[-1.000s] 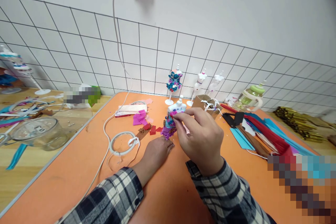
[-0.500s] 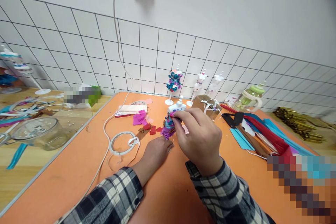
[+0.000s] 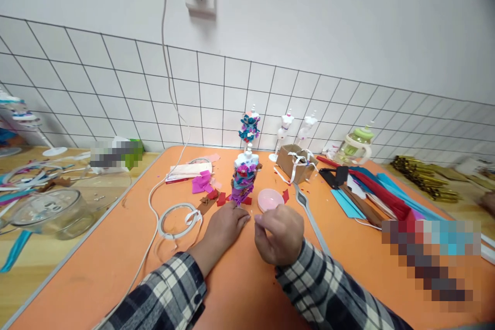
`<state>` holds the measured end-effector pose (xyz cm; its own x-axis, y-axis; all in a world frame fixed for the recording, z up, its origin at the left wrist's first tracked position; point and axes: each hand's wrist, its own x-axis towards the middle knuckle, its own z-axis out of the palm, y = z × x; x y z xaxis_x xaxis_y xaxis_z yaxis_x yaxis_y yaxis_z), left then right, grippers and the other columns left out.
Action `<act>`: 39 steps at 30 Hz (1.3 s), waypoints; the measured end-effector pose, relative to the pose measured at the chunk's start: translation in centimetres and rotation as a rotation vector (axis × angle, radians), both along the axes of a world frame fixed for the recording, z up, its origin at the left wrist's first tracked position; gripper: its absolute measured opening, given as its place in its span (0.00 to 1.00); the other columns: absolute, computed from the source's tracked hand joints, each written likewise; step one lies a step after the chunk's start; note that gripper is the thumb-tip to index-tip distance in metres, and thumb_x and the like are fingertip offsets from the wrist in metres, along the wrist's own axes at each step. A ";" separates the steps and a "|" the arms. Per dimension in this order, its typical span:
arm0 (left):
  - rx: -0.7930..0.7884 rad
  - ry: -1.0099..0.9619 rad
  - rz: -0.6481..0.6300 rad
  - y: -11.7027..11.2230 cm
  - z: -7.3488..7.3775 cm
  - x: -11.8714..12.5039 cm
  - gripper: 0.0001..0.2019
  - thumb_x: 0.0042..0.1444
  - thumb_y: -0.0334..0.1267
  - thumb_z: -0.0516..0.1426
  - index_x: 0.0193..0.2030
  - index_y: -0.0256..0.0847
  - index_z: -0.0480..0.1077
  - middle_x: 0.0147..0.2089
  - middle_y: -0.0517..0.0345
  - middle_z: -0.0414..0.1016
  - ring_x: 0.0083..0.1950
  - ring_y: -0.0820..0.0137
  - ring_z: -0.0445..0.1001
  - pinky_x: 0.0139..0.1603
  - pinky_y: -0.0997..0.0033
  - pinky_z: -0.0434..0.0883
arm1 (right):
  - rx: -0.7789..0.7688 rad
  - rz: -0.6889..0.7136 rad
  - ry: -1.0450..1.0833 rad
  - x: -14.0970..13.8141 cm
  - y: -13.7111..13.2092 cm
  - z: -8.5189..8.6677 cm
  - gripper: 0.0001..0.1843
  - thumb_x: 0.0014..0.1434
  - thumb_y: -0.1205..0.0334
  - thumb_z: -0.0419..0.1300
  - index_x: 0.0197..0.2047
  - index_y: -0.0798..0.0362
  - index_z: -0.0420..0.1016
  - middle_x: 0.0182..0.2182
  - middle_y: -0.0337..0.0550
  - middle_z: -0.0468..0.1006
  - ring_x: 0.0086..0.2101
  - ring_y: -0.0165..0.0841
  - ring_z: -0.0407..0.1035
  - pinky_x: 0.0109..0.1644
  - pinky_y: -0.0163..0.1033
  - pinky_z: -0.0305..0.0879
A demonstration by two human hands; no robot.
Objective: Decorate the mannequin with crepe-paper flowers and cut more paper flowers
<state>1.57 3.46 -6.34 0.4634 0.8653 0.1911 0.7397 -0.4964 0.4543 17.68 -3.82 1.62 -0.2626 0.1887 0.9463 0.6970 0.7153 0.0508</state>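
A small white dress-form mannequin (image 3: 245, 180) stands upright in the middle, its body covered in purple, pink and blue scraps. My left hand (image 3: 226, 227) is closed low down at its stand, which the fingers hide. Just right of it, apart from the mannequin, my right hand (image 3: 280, 234) is held in a pinch; whether something tiny sits between its fingertips I cannot make out. Behind that hand is a pink bowl (image 3: 270, 199), whose contents I cannot tell. Red paper scraps (image 3: 221, 199) and magenta paper pieces (image 3: 201, 182) lie by the mannequin.
A roll of white tape (image 3: 161, 224) and a white cable (image 3: 150, 201) lie left on the orange table (image 3: 240, 299). Behind stand a decorated mannequin (image 3: 249, 128) and two plainer ones. A cardboard box (image 3: 294, 165), black scissors (image 3: 334, 177) and coloured fabric strips (image 3: 398, 206) are at right.
My right hand has drawn back from the mannequin's chest, down towards me, uncovering the pink bowl. My left hand stays at the stand. The view has tilted up slightly.
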 end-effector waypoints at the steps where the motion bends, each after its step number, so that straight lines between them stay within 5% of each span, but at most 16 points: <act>1: 0.002 0.000 -0.022 0.0 0.2 -0.1 0.14 0.67 0.41 0.59 0.56 0.39 0.72 0.56 0.48 0.75 0.51 0.61 0.77 0.51 0.54 0.77 | -0.049 0.003 -0.007 0.6 0.2 -1.6 0.15 0.58 0.71 0.55 0.48 0.48 0.67 0.22 0.35 0.75 0.21 0.32 0.65 0.26 0.39 0.55; 5: 0.048 -0.059 -0.031 -0.1 0.9 -0.2 0.08 0.64 0.39 0.60 0.41 0.44 0.82 0.44 0.48 0.78 0.50 0.55 0.77 0.53 0.51 0.74 | -0.304 -0.047 -0.008 2.7 0.9 -5.4 0.08 0.63 0.66 0.54 0.46 0.52 0.70 0.25 0.39 0.74 0.24 0.32 0.69 0.28 0.37 0.59; 10: 0.113 -0.219 0.058 -0.7 2.3 -2.3 0.11 0.59 0.41 0.59 0.34 0.45 0.83 0.50 0.44 0.80 0.60 0.45 0.71 0.71 0.30 0.47 | -0.402 -0.043 -0.017 2.9 1.5 -5.9 0.06 0.65 0.62 0.56 0.43 0.52 0.73 0.27 0.41 0.76 0.28 0.33 0.71 0.31 0.37 0.62; 13: 0.045 -0.337 0.041 -1.5 3.2 -3.5 0.17 0.61 0.49 0.55 0.39 0.44 0.83 0.46 0.47 0.84 0.52 0.51 0.78 0.68 0.40 0.61 | -0.416 0.016 -0.038 2.1 1.5 -6.1 0.06 0.65 0.61 0.57 0.44 0.50 0.74 0.32 0.42 0.79 0.33 0.33 0.74 0.37 0.37 0.66; 17: -0.160 -0.473 -0.038 -3.0 3.3 -2.7 0.24 0.61 0.57 0.52 0.38 0.42 0.83 0.39 0.50 0.86 0.42 0.56 0.83 0.48 0.58 0.78 | -0.453 0.096 0.004 1.1 1.5 -6.8 0.07 0.64 0.58 0.61 0.45 0.50 0.74 0.35 0.42 0.81 0.37 0.34 0.75 0.41 0.38 0.67; 21: -0.330 -0.586 -0.070 -3.8 2.4 -0.9 0.28 0.61 0.61 0.52 0.36 0.40 0.84 0.37 0.50 0.86 0.43 0.54 0.83 0.51 0.57 0.78 | -0.654 0.079 0.128 0.8 1.6 -7.3 0.07 0.60 0.58 0.67 0.37 0.51 0.76 0.32 0.41 0.80 0.36 0.33 0.74 0.41 0.37 0.66; 29: -0.550 -0.708 -0.109 -3.5 1.7 -0.7 0.27 0.57 0.62 0.56 0.37 0.39 0.84 0.39 0.48 0.86 0.41 0.55 0.82 0.55 0.52 0.76 | -0.806 0.027 0.216 0.4 1.2 -6.5 0.06 0.58 0.66 0.68 0.40 0.49 0.82 0.33 0.39 0.80 0.34 0.32 0.74 0.38 0.35 0.66; 36: -0.572 -0.704 -0.102 -4.2 2.4 -0.6 0.28 0.55 0.63 0.57 0.41 0.38 0.82 0.44 0.44 0.85 0.45 0.54 0.81 0.53 0.54 0.76 | -0.858 0.029 0.295 0.3 1.1 -6.4 0.08 0.59 0.71 0.64 0.36 0.50 0.83 0.34 0.40 0.81 0.36 0.31 0.76 0.41 0.34 0.70; 39: -0.490 -0.636 0.001 -3.8 2.3 -1.0 0.26 0.53 0.62 0.58 0.38 0.39 0.81 0.40 0.48 0.84 0.39 0.57 0.80 0.45 0.58 0.77 | -0.853 0.002 0.333 1.6 1.9 -6.3 0.10 0.61 0.71 0.61 0.39 0.49 0.83 0.36 0.40 0.83 0.39 0.31 0.77 0.44 0.34 0.71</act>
